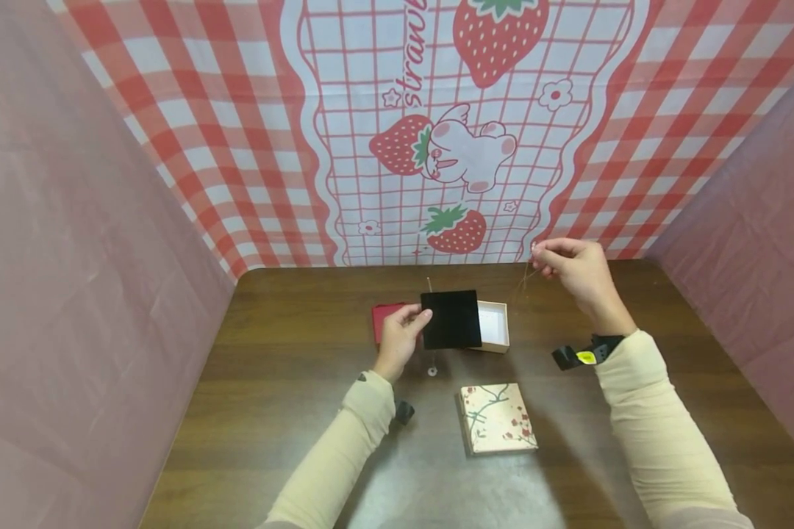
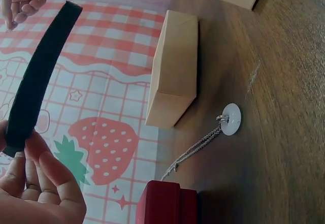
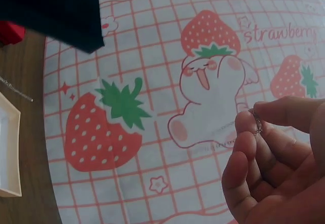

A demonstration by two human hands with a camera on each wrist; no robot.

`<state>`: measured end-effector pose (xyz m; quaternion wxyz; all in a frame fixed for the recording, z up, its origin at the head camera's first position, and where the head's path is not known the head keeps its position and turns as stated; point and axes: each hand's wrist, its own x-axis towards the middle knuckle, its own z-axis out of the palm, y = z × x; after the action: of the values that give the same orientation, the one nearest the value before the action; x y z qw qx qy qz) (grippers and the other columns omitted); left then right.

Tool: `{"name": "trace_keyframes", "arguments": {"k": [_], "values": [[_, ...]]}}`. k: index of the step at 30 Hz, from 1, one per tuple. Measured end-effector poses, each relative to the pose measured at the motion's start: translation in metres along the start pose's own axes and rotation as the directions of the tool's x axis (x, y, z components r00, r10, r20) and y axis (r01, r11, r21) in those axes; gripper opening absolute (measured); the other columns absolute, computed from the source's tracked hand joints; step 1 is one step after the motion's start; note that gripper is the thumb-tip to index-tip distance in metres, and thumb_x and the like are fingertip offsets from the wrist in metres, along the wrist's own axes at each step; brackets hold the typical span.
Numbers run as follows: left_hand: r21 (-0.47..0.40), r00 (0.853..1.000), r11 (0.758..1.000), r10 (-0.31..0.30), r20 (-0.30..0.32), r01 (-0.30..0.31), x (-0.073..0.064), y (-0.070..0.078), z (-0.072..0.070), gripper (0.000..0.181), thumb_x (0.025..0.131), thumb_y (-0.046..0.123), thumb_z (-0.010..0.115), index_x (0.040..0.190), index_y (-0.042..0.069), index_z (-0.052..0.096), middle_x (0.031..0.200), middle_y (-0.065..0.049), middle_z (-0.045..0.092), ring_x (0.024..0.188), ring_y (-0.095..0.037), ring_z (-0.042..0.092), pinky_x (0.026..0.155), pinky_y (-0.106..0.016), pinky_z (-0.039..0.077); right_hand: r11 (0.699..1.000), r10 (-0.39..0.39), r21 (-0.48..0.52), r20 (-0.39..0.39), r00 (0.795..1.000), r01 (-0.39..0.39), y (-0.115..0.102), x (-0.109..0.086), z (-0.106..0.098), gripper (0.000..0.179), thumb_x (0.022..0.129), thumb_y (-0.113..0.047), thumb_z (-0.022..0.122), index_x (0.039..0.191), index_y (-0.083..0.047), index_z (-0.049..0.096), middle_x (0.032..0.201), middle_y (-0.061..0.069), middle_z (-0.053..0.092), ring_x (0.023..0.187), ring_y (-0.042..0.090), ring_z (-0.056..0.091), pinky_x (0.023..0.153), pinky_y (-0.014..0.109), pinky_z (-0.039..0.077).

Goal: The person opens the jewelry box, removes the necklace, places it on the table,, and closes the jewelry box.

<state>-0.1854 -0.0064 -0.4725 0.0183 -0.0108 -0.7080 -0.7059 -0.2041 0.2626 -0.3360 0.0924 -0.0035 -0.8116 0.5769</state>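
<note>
My left hand (image 1: pixel 400 339) pinches a flat black square pad (image 1: pixel 451 319) by its left edge, above the table. Seen edge-on in the left wrist view, the pad (image 2: pixel 43 74) is thin and slightly bowed. Out to the right, my raised right hand (image 1: pixel 581 273) holds a fine chain (image 3: pixel 259 123) between thumb and fingertips; its thin strands hang below. Beneath the pad, a second necklace with a white ring pendant (image 2: pixel 231 119) lies on the wood, its chain partly hidden. A cream open box (image 1: pixel 495 327) sits partly behind the pad.
A red box (image 1: pixel 385 317) stands left of the cream box, partly covered by my left hand. Nearer me lies a square box lid with a branch-and-blossom print (image 1: pixel 498 419). Behind the brown table (image 1: pixel 291 353) hangs a strawberry-print cloth (image 1: pixel 344 147); pink cloth walls flank both sides.
</note>
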Motion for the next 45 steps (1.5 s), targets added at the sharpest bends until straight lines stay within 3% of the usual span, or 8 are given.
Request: {"name": "trace_keyframes", "arguments": {"k": [5,11,22,27,30,32,38,45], "values": [[0.016,1.000,1.000,-0.009,0.019,0.008,-0.001,0.000,0.000,0.031,0.091,0.018,0.069,0.112,-0.005,0.067,0.097,-0.019,0.070,0.072,-0.005,0.055,0.068,-0.028,0.053,0.999,0.001,-0.051,-0.015,1.000,-0.002,-0.004,-0.001,-0.001,0.032,0.092,-0.021,0.068,0.103,0.009,0.067,0.068,-0.015,0.065,0.061,0.004,0.056,0.060,0.021,0.052],[0.043,0.999,0.999,-0.032,0.027,0.031,-0.005,0.005,0.000,0.033,0.093,0.017,0.066,0.116,-0.007,0.066,0.107,-0.025,0.069,0.079,-0.007,0.057,0.077,-0.041,0.056,0.999,0.013,-0.036,-0.030,0.999,-0.014,-0.001,-0.002,-0.004,0.020,0.092,-0.020,0.068,0.095,0.000,0.071,0.068,-0.015,0.066,0.060,0.004,0.056,0.060,0.021,0.053],[0.031,0.998,0.998,-0.064,0.026,0.063,-0.004,0.000,0.000,0.034,0.091,0.021,0.069,0.115,-0.003,0.067,0.108,-0.020,0.070,0.083,-0.009,0.060,0.074,-0.031,0.055,0.999,-0.011,-0.048,-0.024,1.000,0.010,-0.005,-0.010,-0.006,0.027,0.091,-0.021,0.069,0.099,0.005,0.069,0.069,-0.016,0.065,0.061,0.003,0.056,0.058,0.018,0.051],[0.040,0.998,0.998,-0.057,0.028,0.056,-0.004,-0.001,-0.001,0.035,0.091,0.021,0.069,0.116,-0.003,0.067,0.109,-0.021,0.070,0.085,-0.013,0.062,0.075,-0.031,0.055,0.999,0.010,-0.031,-0.049,0.999,-0.012,-0.006,-0.021,-0.018,0.010,0.091,-0.017,0.068,0.086,-0.010,0.073,0.066,-0.014,0.065,0.057,0.004,0.056,0.055,0.017,0.050],[0.050,0.998,0.997,-0.052,0.022,0.051,-0.003,-0.002,-0.002,0.036,0.091,0.022,0.069,0.116,-0.003,0.067,0.109,-0.020,0.070,0.087,-0.013,0.062,0.074,-0.025,0.053,0.998,0.044,-0.030,-0.098,0.994,-0.047,-0.004,-0.024,-0.026,0.016,0.091,-0.018,0.068,0.076,-0.023,0.072,0.063,-0.016,0.064,0.055,0.004,0.055,0.053,0.017,0.049],[0.047,0.998,0.997,-0.056,0.020,0.055,-0.002,-0.003,-0.003,0.036,0.090,0.021,0.069,0.117,-0.003,0.067,0.109,-0.020,0.070,0.085,-0.012,0.061,0.072,-0.022,0.051,0.997,0.061,-0.045,-0.111,0.992,-0.066,-0.001,-0.024,-0.031,0.018,0.091,-0.017,0.068,0.075,-0.025,0.072,0.062,-0.017,0.063,0.055,0.004,0.055,0.053,0.017,0.049],[0.022,0.998,0.997,-0.068,0.014,0.068,0.000,-0.002,-0.003,0.035,0.091,0.021,0.069,0.116,-0.003,0.066,0.106,-0.021,0.070,0.077,-0.008,0.058,0.067,-0.019,0.049,0.992,0.073,-0.095,-0.109,0.991,-0.083,0.014,-0.010,-0.032,0.012,0.091,-0.019,0.067,0.082,-0.013,0.073,0.060,-0.018,0.062,0.054,0.000,0.056,0.054,0.017,0.050],[0.013,0.996,0.997,-0.083,0.022,0.082,0.001,-0.002,-0.002,0.036,0.090,0.021,0.069,0.116,-0.003,0.066,0.103,-0.019,0.070,0.076,-0.007,0.058,0.068,-0.021,0.050,0.992,0.047,-0.110,-0.139,0.989,-0.063,0.028,0.002,-0.024,0.024,0.092,-0.024,0.067,0.094,0.000,0.071,0.062,-0.021,0.061,0.059,0.000,0.056,0.057,0.016,0.051]]}}
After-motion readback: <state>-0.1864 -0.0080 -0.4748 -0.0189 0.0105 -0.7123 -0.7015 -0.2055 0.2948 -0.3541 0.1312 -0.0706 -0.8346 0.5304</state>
